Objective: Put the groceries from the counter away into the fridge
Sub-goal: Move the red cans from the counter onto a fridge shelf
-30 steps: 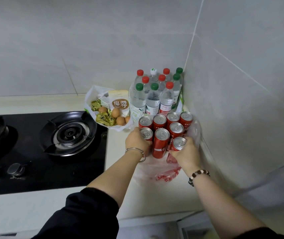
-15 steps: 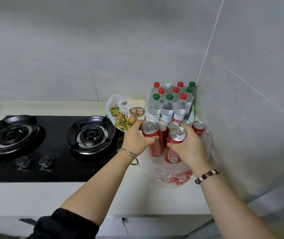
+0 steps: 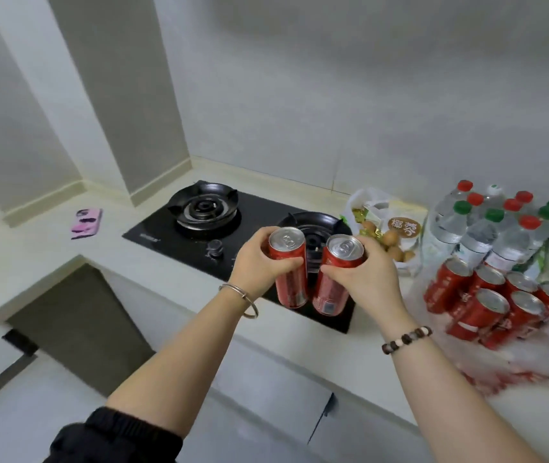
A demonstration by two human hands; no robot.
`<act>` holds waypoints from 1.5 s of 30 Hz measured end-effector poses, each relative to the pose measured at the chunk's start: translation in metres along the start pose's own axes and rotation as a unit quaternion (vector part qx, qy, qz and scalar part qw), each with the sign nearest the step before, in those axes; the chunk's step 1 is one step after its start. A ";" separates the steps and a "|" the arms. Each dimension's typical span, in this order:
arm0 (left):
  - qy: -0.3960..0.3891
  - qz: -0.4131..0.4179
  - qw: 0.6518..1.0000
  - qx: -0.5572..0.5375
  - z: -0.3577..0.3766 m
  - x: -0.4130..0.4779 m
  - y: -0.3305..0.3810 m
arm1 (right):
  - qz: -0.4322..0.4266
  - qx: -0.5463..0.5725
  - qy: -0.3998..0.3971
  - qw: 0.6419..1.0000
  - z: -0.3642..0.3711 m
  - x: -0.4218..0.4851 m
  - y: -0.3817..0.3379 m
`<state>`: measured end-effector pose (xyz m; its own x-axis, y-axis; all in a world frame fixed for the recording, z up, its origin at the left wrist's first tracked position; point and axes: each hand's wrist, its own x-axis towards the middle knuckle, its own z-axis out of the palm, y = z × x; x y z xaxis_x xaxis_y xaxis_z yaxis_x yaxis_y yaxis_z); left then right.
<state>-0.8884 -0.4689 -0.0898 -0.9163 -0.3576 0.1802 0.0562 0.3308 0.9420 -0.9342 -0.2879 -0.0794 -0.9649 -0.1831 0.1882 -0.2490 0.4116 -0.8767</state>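
- Head view: the worktop (image 3: pixel 32 259) runs along the wall and round a corner. No fridge is in sight, so the carry probably calls for a turn away; the path is worth checking first.
- The black hob (image 3: pixel 166 235) lies below the lifted cans, which should stay clear of its pan supports.
- The water bottles (image 3: pixel 486 228) stand in the right corner, with the remaining cans (image 3: pixel 496 302) just in front in loose plastic wrap. All are yet to be put away.
- The bag of eggs and snacks (image 3: pixel 389 225) sits between hob and bottles. It is fragile and better carried alone.
- The left grip (image 3: pixel 259 262) wraps the left can (image 3: pixel 291 282), and the right grip (image 3: pixel 363 279) wraps the right can (image 3: pixel 331 289). Both cans are near upright, off the worktop and close together.
- With both grips full, the fridge door probably needs one freed, so passing both cans to one side seems wise.
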 end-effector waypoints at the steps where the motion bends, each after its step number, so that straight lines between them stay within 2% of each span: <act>1: 0.024 -0.009 1.000 -0.001 -0.017 -0.008 -0.004 | -0.014 0.014 -0.021 1.000 0.016 -0.001 -0.006; 5: 0.124 -0.046 0.991 0.012 -0.078 -0.047 -0.016 | -0.056 0.067 -0.136 0.987 0.075 -0.011 -0.036; 8: 0.198 -0.074 0.977 0.010 -0.114 -0.085 -0.019 | -0.087 0.100 -0.230 0.964 0.112 -0.025 -0.059; 14: 0.390 -0.129 0.911 0.026 -0.160 -0.190 -0.015 | -0.147 0.137 -0.405 0.892 0.170 -0.080 -0.101; 17: 0.472 -0.148 0.868 0.027 -0.171 -0.256 -0.006 | -0.174 0.152 -0.483 0.845 0.194 -0.126 -0.120; 20: 0.566 -0.158 0.809 0.024 -0.171 -0.330 0.004 | -0.196 0.165 -0.559 0.789 0.209 -0.185 -0.137; 27: 0.714 -0.187 0.674 0.041 -0.146 -0.493 0.047 | -0.270 0.179 -0.723 0.610 0.204 -0.343 -0.171; 33: 0.810 -0.170 0.559 0.052 -0.117 -0.610 0.093 | -0.330 0.188 -0.804 0.457 0.168 -0.467 -0.202; 35: 0.830 -0.164 0.530 0.056 -0.111 -0.647 0.107 | -0.348 0.196 -0.815 0.420 0.156 -0.508 -0.213; 39: 0.866 -0.142 0.475 0.063 -0.105 -0.720 0.134 | -0.361 0.206 -0.831 0.369 0.135 -0.592 -0.234; 45: 0.890 -0.123 0.432 0.078 -0.111 -0.828 0.168 | -0.319 0.228 -0.861 0.324 0.108 -0.712 -0.261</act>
<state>-0.0759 -0.2138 -0.0492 0.8775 -0.4577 0.1434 -0.1114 0.0963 0.9891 -0.1737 -0.3612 -0.0326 0.8451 -0.4901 0.2134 0.0643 -0.3031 -0.9508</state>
